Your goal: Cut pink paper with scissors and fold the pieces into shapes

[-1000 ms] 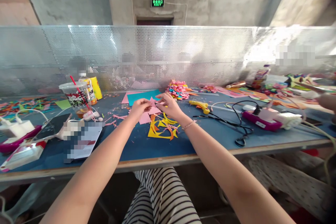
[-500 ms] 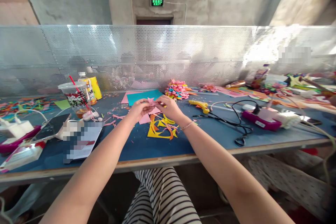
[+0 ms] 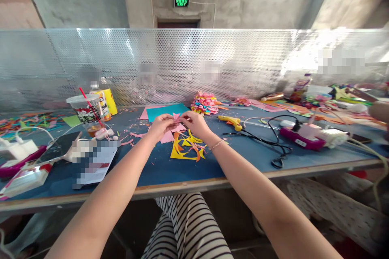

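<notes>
A small folded piece of pink paper [image 3: 176, 117] with pointed tips is pinched between my two hands above the table. My left hand [image 3: 161, 125] grips it from the left with the thumb and fingers closed. From the right, my right hand [image 3: 196, 123] pinches its other side; the fingertips partly hide the paper. Below the hands lie curved yellow and orange paper scraps [image 3: 187, 149] and pink paper [image 3: 167, 137]. Just beyond them is a flat blue sheet [image 3: 154, 112]. A pile of pink, yellow and blue folded paper pieces [image 3: 204, 103] stands behind my right hand.
Left are a plastic cup with a red straw [image 3: 86, 113], a bottle [image 3: 103, 107], a phone [image 3: 99, 166] and a power strip [image 3: 22, 164]. Right lie a yellow-handled tool [image 3: 231, 122], black cables [image 3: 261, 141] and another power strip [image 3: 300, 137]. A perforated metal screen [image 3: 170, 64] borders the back.
My hands stay almost in place, still pinching the pink paper, with slight finger movement. At the far right, another person's hand has shifted.
</notes>
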A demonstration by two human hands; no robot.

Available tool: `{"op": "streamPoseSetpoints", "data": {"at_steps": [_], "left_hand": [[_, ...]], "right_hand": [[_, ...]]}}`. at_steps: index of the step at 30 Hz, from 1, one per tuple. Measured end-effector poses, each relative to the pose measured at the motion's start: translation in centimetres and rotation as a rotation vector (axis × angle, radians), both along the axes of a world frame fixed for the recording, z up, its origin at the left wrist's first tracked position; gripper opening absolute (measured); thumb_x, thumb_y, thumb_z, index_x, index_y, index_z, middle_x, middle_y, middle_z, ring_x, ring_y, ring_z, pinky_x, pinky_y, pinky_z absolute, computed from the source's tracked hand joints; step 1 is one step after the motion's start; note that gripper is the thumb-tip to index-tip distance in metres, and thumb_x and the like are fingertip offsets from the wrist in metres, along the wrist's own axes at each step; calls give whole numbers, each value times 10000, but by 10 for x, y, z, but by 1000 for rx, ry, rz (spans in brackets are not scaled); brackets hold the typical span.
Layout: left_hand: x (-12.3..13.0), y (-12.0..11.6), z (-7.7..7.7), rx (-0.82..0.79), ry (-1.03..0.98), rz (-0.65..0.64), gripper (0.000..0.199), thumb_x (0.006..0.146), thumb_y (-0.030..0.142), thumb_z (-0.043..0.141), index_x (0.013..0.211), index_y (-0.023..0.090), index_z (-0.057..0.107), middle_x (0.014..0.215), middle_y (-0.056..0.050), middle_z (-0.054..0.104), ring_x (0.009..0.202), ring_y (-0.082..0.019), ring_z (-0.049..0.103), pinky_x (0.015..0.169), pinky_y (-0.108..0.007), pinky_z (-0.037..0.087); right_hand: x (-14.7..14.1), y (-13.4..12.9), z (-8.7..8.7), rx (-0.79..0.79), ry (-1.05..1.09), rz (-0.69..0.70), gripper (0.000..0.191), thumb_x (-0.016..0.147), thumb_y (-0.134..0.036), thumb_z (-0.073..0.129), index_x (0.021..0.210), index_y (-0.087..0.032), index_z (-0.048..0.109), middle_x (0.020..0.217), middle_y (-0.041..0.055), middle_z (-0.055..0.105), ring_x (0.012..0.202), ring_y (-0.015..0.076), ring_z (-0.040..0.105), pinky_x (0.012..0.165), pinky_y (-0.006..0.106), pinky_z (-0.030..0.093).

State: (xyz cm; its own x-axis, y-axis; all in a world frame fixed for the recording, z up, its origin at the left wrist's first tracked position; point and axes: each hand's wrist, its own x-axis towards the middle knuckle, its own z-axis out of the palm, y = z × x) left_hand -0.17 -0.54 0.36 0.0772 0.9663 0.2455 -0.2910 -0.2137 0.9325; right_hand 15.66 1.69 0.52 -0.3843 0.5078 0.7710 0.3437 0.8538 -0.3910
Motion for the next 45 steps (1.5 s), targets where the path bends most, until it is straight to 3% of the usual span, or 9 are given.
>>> {"op": "streamPoseSetpoints", "data": {"at_steps": [8,22,28,33,39,45], "left_hand": [[2,1,-2,100,93,7,222,552,227,703,713,116,598,681,-48,651,614,-124,619,693,-287,484],[6,-3,1,71,129,88,208,535,188,687,694,99,587,614,-46,635,585,-142,618,660,-301,487],[6,-1,1,46,95,100,200,519,178,680,675,110,575,587,-24,620,552,-126,606,620,-272,480],[6,-2,2,37,99,106,179,527,166,664,664,113,562,571,-13,605,524,-110,590,589,-249,465],[6,-1,0,58,188,80,135,552,151,632,653,114,550,561,-12,592,509,-105,574,572,-252,456],[4,2,-4,146,315,57,132,596,208,621,678,118,570,592,-28,600,527,-108,559,561,-260,450]], "right_hand": [[-2,6,-6,-146,115,-58,189,755,-338,475,722,-167,549,617,0,550,564,105,503,546,231,405],[-4,3,-4,-188,183,-44,155,738,-323,499,728,-170,522,637,-3,546,548,95,508,524,220,413],[-7,6,-5,-256,267,30,140,752,-324,466,778,-187,472,626,-24,497,544,88,497,521,215,428],[-9,5,-7,-386,247,107,256,743,-410,479,865,-186,495,691,-3,529,591,100,524,544,229,449],[-8,1,-6,-313,124,47,255,707,-407,538,715,-153,556,597,-7,502,541,85,460,484,202,360],[-3,4,-4,-341,169,112,278,681,-406,568,609,-141,522,565,-10,499,522,77,436,488,202,339]]}}
